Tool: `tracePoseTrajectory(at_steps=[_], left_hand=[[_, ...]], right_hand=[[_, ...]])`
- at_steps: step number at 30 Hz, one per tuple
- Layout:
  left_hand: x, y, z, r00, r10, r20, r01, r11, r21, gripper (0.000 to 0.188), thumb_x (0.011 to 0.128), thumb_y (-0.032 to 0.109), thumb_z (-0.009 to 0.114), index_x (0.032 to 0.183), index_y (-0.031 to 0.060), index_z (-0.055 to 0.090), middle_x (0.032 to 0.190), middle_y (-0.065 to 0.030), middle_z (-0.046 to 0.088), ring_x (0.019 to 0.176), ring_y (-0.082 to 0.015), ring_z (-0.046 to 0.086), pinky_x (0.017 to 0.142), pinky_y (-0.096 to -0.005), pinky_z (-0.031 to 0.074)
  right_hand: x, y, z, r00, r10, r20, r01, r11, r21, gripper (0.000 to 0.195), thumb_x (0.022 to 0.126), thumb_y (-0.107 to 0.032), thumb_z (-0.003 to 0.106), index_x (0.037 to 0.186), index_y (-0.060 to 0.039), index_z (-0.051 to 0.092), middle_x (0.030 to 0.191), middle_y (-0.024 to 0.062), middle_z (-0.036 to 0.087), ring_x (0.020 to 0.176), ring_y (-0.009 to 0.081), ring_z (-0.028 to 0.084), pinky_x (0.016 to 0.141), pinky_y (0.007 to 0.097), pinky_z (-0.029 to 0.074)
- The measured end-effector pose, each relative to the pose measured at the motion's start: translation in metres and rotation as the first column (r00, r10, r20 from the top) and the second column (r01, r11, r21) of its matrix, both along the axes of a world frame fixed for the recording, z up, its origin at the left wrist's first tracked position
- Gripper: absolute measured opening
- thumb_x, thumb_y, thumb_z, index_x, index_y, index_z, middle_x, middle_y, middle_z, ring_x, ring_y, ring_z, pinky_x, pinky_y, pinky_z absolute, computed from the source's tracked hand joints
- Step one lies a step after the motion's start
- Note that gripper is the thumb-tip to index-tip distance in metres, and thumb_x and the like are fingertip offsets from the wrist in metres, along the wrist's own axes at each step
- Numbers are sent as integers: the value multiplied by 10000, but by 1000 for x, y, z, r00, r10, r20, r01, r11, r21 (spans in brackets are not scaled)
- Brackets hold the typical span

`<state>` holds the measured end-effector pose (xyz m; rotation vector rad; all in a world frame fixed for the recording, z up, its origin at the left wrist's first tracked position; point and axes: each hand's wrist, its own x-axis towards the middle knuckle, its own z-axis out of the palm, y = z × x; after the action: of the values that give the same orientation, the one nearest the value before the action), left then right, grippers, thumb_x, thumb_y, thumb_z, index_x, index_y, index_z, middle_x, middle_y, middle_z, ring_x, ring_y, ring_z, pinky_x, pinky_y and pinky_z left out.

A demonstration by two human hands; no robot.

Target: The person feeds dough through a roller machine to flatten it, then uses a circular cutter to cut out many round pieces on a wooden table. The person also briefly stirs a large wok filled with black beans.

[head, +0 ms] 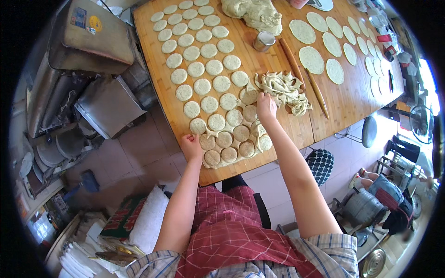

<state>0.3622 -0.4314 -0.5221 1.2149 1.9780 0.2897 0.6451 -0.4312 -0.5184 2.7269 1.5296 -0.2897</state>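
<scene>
My left hand [191, 147] is at the left edge of the cut dough sheet, its fingers pinched on the thin dough scrap [217, 133] between the cut rounds. At the sheet's right side my right hand [266, 106] grips another part of that scrap, beside a dough round [248, 96]. The lower cut rounds [224, 139] still sit within the web of scrap. Loose rounds [209, 104] lie in rows farther up the wooden table [292, 133]. Just beyond my right hand is a heap of twisted dough scraps [283, 87].
A metal can [264, 41] stands below a large dough mass [255, 15]. Two rolling pins, one thicker [292, 62] and one thinner [317, 93], lie right of the scraps. Flattened dough discs [312, 59] cover the right side. A stool [319, 166] stands beside the table; a person [386, 194] is at far right.
</scene>
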Motion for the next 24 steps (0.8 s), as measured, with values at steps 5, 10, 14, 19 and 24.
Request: tracePoseTrajectory(at_steps=[5,10,14,19,24], left_hand=[[2,4,16,996,-69,58,68,998,15,154,773,91,632,884,11,560,831,-94,581,812,-220,556,739,-319,428],[-4,-53,26,728,-222,649,68,965,254,125,823,44,570,894,45,467,859,-86,558,819,-205,550,799,-323,435],[-4,-102,63,465,323,824,13,929,-371,139,867,44,521,903,68,389,857,-80,534,796,-145,532,839,-309,435],[-1,-99,66,684,412,602,2,824,-566,239,841,147,594,961,83,398,690,-18,465,665,-96,486,590,-251,444],[-3,-75,68,853,-457,254,510,834,-212,230,743,151,679,839,36,504,718,-83,509,683,-198,522,540,-306,407]], right_hand=[[9,4,14,980,-87,-180,90,996,7,68,761,-33,503,760,9,557,825,160,589,807,276,592,686,357,489],[1,-25,58,295,76,-953,573,784,240,119,742,-8,440,755,-4,558,810,88,581,653,181,533,599,291,443],[11,-37,28,44,-23,-999,494,869,2,216,749,-50,422,886,-33,588,760,67,586,639,138,544,598,259,440],[-28,2,33,903,302,-305,-251,948,195,240,726,-162,571,954,-94,605,835,121,550,785,295,578,658,378,488],[-20,6,-9,856,494,-153,-416,833,365,121,765,-78,564,882,-100,585,849,113,521,790,250,564,665,347,484]])
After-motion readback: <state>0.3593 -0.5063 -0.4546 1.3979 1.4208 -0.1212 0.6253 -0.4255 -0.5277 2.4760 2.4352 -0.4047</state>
